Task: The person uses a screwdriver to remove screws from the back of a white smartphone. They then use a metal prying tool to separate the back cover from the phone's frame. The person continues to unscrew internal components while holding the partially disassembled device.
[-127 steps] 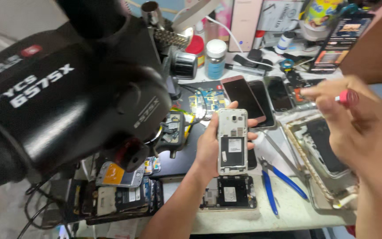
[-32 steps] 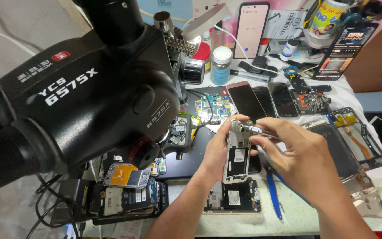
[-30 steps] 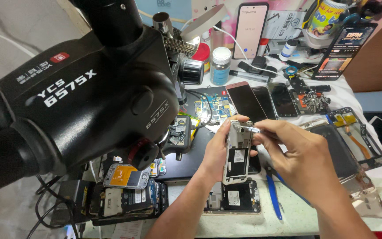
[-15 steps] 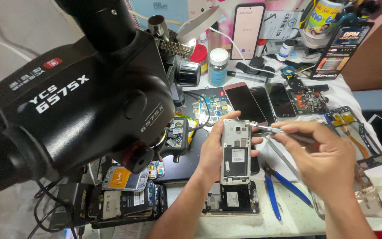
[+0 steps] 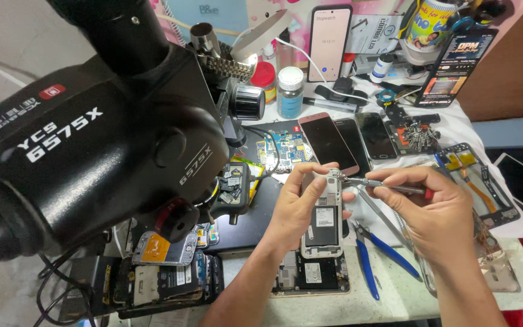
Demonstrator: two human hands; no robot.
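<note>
An opened phone [image 5: 323, 212] is held upright above the worktop [image 5: 394, 297] in the left hand [image 5: 298, 209] — grip wrapped round its left edge. A screwdriver [image 5: 382, 184] is pinched in the right hand [image 5: 437, 212], its tip set at the phone's top corner — blue pliers [image 5: 376, 257] are seen just below.

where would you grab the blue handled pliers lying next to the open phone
Take the blue-handled pliers by the two splayed handles, coming from the near table edge; the dark metal jaws point toward the right hand working above, so that end is crowded.
</note>
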